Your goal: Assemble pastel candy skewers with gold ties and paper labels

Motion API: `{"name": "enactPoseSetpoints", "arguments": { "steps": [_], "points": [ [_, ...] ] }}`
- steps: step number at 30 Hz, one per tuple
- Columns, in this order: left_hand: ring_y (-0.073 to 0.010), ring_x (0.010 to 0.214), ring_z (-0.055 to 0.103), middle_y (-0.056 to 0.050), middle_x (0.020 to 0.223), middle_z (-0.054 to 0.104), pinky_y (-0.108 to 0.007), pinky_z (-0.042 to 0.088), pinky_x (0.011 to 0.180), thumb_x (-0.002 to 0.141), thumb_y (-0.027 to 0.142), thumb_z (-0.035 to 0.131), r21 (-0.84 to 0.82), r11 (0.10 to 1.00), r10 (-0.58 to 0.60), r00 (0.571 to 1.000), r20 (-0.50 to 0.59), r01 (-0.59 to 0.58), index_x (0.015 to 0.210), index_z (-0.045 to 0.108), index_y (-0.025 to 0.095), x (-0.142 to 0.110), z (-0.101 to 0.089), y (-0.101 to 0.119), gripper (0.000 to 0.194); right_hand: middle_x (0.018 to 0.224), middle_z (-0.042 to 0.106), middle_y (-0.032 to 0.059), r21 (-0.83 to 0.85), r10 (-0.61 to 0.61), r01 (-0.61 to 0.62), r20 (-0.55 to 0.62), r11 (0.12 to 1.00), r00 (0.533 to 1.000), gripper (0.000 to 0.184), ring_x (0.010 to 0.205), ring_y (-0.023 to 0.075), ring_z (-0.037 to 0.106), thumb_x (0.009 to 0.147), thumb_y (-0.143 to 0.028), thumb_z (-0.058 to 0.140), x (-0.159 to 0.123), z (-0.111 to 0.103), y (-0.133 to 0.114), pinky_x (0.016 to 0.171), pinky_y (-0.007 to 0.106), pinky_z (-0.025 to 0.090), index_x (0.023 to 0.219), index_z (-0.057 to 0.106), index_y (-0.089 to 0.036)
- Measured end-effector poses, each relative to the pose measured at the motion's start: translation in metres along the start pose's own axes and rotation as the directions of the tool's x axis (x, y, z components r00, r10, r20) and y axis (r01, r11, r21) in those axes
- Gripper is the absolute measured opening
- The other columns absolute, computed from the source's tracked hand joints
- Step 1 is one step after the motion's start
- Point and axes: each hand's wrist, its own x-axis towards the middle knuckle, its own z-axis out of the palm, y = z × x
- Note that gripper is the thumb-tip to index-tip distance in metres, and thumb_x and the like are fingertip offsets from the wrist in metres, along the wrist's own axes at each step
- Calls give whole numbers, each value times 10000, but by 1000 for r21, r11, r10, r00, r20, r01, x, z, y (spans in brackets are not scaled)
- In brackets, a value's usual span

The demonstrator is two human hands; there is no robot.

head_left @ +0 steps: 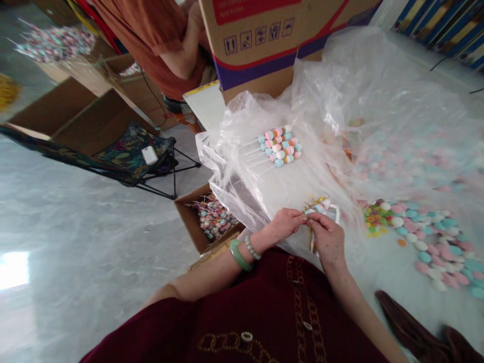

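My left hand (283,225) and my right hand (327,239) meet at chest height, pinching a pastel candy lollipop (319,206) in clear wrapping. Gold twist ties (313,202) stick out around its top, and my fingers hide part of the stick. Just beyond my hands, a bunch of pink, white and blue candy lollipops (279,145) lies on a clear plastic sheet (242,171). To the right of my right hand spreads a heap of loose round pastel candies (427,242). A jade bangle and a beaded bracelet circle my left wrist.
An open carton of wrapped lollipops (214,219) stands left of my hands. A large cardboard box (257,40) rises behind the plastic. A person in a rust-coloured garment (162,40) is at the top left. A folding stool (132,156) carries a phone (149,155) on the grey floor (94,212).
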Motion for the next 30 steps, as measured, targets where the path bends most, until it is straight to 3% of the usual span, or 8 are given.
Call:
{"name": "enactPoseSetpoints", "arguments": {
  "steps": [3,6,10,16,19,23,27,30],
  "points": [
    [-57,424,305,65,445,374,-228,214,435,763,380,534,-71,997,-10,1000,1,10,567,480,156,0,2,0,303,861,715,12,-71,-45,45,-8,996,999,230,845,226,619,746,-351,541,0,3,0,809,360,444,838,718,-235],
    [-47,376,255,80,439,351,-232,156,398,763,366,547,-263,962,-79,997,-21,71,596,470,168,-1,5,4,270,851,707,10,-105,-103,104,15,989,995,241,815,208,612,769,-358,519,-1,7,-7,780,338,441,856,705,-232],
    [-42,338,239,82,416,339,-235,125,374,750,311,560,-404,911,-139,985,-102,87,571,432,179,-2,6,11,257,774,686,6,-26,-82,82,10,996,997,276,713,186,596,754,-339,545,-4,12,-12,692,317,446,963,673,-212],
    [-40,358,235,80,437,345,-232,137,385,762,388,560,-401,914,-121,985,-121,63,614,473,166,-2,6,10,281,671,631,-25,208,49,-30,-87,978,995,249,605,152,567,687,-302,634,-2,17,-1,615,282,439,904,582,-193],
    [-47,410,275,70,465,360,-226,177,415,763,414,565,-269,963,-18,989,-144,-22,608,491,154,1,8,6,312,613,579,-45,215,75,-58,-68,975,995,161,565,134,523,671,-303,646,4,19,1,568,260,416,757,559,-197],
    [-56,475,313,62,488,366,-219,224,459,779,400,546,-137,982,107,979,-175,-132,571,467,151,4,9,4,333,620,569,-45,227,101,-74,-113,971,988,192,572,128,505,652,-324,674,9,20,-2,559,255,406,726,552,-195],
    [-50,401,271,69,430,356,-225,174,411,789,386,530,-281,960,-20,994,-108,-11,576,447,165,4,4,8,318,587,570,-57,441,140,-160,79,883,987,233,545,113,494,612,-256,699,7,12,-6,544,237,392,784,557,-188],
    [-56,322,196,77,370,310,-240,108,367,799,386,500,-356,926,-101,990,94,128,609,489,168,3,-3,9,289,604,596,-53,528,124,-255,271,810,955,317,533,109,507,584,-214,721,4,0,-7,548,242,406,874,596,-184]
  ]
}}
